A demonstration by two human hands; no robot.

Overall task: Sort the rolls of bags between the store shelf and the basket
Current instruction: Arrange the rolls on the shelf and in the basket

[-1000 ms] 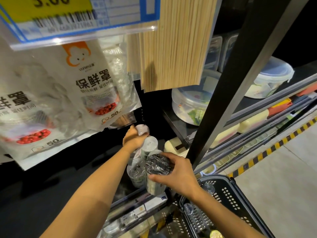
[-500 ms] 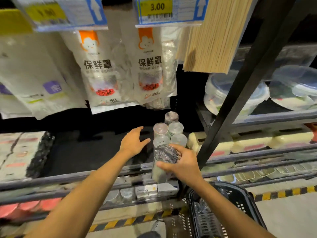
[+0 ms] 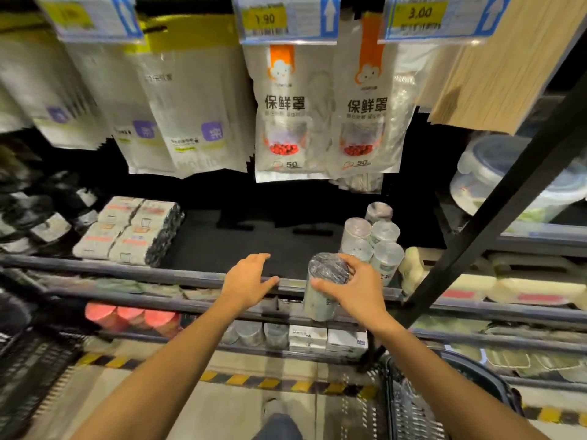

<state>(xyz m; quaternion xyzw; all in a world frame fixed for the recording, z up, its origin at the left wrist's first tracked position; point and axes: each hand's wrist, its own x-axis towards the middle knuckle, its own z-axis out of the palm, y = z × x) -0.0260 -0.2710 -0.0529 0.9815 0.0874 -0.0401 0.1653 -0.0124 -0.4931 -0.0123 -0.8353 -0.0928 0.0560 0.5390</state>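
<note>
Handling 1 roll of bags (image 3: 319, 296) at the front rail of the store shelf (image 3: 254, 242). The right hand (image 3: 355, 290) grips it near the top with fingers and thumb curled round it. The roll is upright, just in front of 5 standing rolls (image 3: 378, 236). The left hand (image 3: 244, 284) is open with fingers spread, empty, at the rail; contact unclear. Direction cannot be told. Judgement: next move needs either a slot beside the cluster or a lowering into the basket (image 3: 409, 411), down to the right.

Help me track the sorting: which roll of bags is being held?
The dark-topped roll gripped by the right hand; the paler-topped rolls stand free behind it.
</note>
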